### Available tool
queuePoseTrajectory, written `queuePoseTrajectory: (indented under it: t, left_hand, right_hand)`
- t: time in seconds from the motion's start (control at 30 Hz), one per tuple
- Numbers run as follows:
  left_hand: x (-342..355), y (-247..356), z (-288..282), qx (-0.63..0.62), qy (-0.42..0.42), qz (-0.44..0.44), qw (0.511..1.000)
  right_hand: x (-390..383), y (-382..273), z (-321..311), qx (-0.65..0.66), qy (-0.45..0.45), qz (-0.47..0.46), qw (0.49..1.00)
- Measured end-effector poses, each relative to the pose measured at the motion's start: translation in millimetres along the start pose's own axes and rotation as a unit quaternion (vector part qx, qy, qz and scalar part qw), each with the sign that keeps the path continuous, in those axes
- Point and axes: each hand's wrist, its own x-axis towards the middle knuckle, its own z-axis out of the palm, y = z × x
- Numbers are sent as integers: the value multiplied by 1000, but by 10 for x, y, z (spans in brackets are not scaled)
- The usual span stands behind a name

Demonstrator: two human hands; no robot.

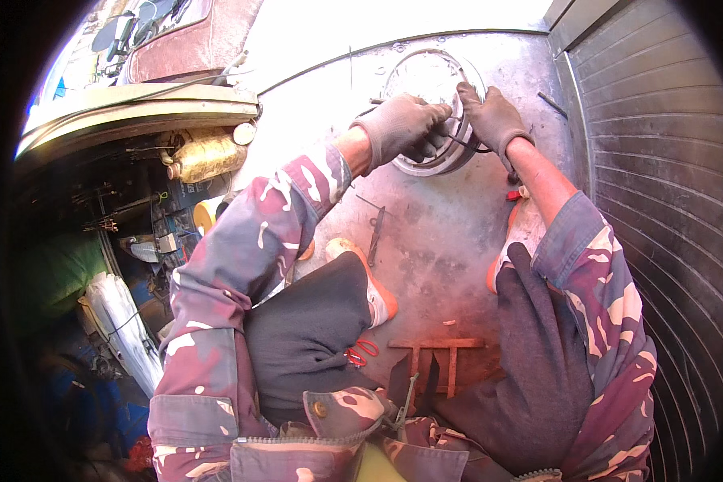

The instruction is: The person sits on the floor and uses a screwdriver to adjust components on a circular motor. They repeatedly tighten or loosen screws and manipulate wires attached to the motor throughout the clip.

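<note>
A round, pale metal wheel rim [430, 166] is seen on the floor [426, 265], ahead of the seated person. Its left and near-left part is overlapped by the gloved left hand [407, 128]; its right side is covered by the gloved right hand [492, 119]. The rim's far arc is left in view beyond both hands, partly washed out by glare.

Left hand: fingers bent inward over the rim; whether anything is gripped cannot be told. Right hand: fingers extended along the rim's right side, thumb side turned toward the left hand; its grip cannot be told either. A thin black piece [480, 149] is noted below the fingers, crossing the near-right part of the rim.

Further out, a short dark rod [552, 104] is observed on the floor right of the rim. A slim dark tool [376, 234] is seen beside the left shoe [371, 293]. A reddish metal frame [438, 344] is located between the legs. The right side is bounded by a ribbed metal wall [659, 120]. At left, a yellowish plastic jug [209, 158] is placed on its side among clutter.
</note>
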Motion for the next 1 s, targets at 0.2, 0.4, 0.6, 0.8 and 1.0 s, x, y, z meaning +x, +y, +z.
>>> queuePoseTrajectory:
  t: [0.2,0.4,0.6,0.8,1.0]
  left_hand:
    - [74,70,-7,-75,-33,-55,995]
    - [-51,101,51,-140,-82,-136,977]
    - [-74,134,132,-131,-47,-73,988]
    - [-82,97,102,-10,-45,-20,999]
    - [-7,70,65,-9,-31,-48,998]
  right_hand:
    - [-1,-7,-19,9,-4,-8,1000]
    - [-7,-13,-20,19,5,-8,1000]
    - [-20,-30,-2,23,22,-18,999]
    - [-9,-9,-13,6,-3,-15,1000]
    - [8,-8,5,3,4,-13,1000]
